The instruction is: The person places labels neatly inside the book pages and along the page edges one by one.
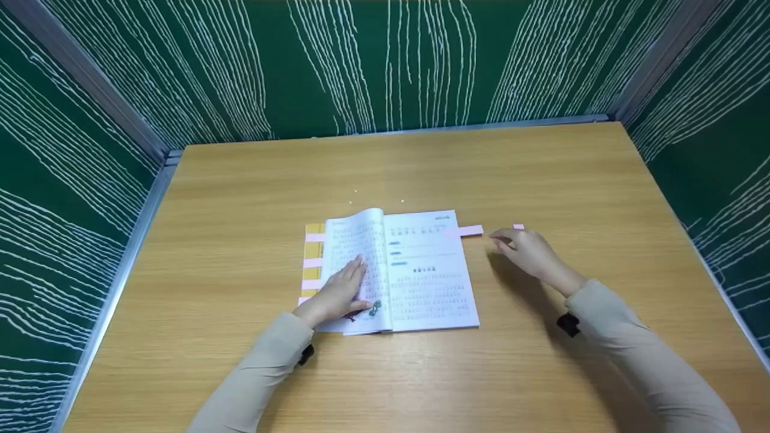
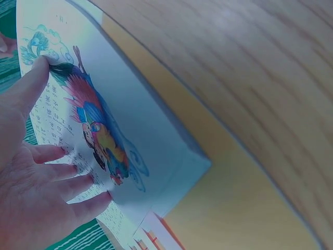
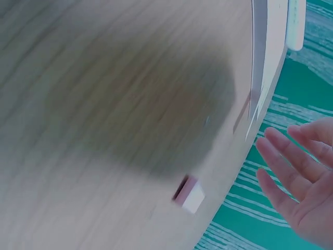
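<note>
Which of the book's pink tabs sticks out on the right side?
The single pink tab near the top of the right page; the other pink tabs line the left side.

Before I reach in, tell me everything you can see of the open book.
The open book lies on the table, its white, paper-like pages printed. The left page bows up toward the spine, with the left hand resting on it; a colorful illustration shows there. Yellow cover shows along the left edge, crossed by pink strips, and another pink strip juts past the right edge.
</note>
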The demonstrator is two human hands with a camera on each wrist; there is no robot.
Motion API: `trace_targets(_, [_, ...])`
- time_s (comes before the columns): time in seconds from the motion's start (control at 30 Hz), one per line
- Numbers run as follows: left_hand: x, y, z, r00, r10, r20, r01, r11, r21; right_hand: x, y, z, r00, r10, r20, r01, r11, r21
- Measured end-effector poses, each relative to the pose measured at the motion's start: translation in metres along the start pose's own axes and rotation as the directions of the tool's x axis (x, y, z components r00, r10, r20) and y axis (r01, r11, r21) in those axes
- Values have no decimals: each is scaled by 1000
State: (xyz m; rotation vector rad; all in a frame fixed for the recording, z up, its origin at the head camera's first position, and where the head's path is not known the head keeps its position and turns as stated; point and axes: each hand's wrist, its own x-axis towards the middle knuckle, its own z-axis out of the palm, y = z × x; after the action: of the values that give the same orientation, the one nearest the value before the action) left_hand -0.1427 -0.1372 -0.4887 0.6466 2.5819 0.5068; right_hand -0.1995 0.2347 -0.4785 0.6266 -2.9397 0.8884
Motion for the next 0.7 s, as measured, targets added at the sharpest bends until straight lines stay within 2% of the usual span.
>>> trace_targets(0.17, [0,0,0,1000,6,-6,-6,1000,6,-7,11,-8,999,-14,-39,13,999,-30])
trace_targets(0.33, [-1,1,0,1000,0,-2,0,1000,8,-12,19,-13,999,26,-42,-27,999,-25])
trace_targets(0.53, [0,2,0,1000,-14,4,14,1000,9,-19,30,-17,996,27,-85,-32,998,-56])
trace_targets(0.7, [0,1,0,1000,-8,1,8,1000,15,-25,37,-19,996,42,-77,-47,997,-61])
